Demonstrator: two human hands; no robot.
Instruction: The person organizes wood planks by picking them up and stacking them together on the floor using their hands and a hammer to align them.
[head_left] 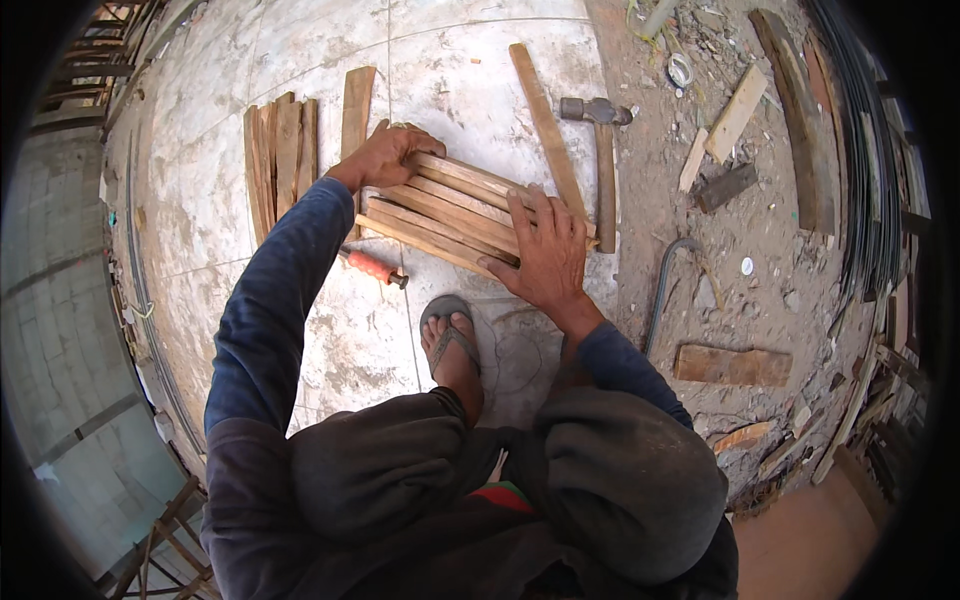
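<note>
A bundle of several narrow wooden strips point(455, 212) lies slanted across the pale slab before me, held between both hands. My left hand point(395, 155) curls its fingers over the bundle's far left corner. At the right end, my right hand point(548, 245) wraps the strips, its fingers across the top and its thumb along the near edge. Two longer wooden strips, a left one point(357, 110) and a right one point(545, 130), lie on the slab beyond or beside the bundle. Nearer me is a tool with a red handle point(370, 264), partly hidden.
More wooden strips point(282, 160) are grouped at the left. A hammer point(605, 185) lies to the right, near the slab's edge. Beyond it, rubble ground holds a bent metal bar point(660, 290), a short board point(733, 365) and dark rods point(865, 150). My sandalled foot point(450, 345) is close below.
</note>
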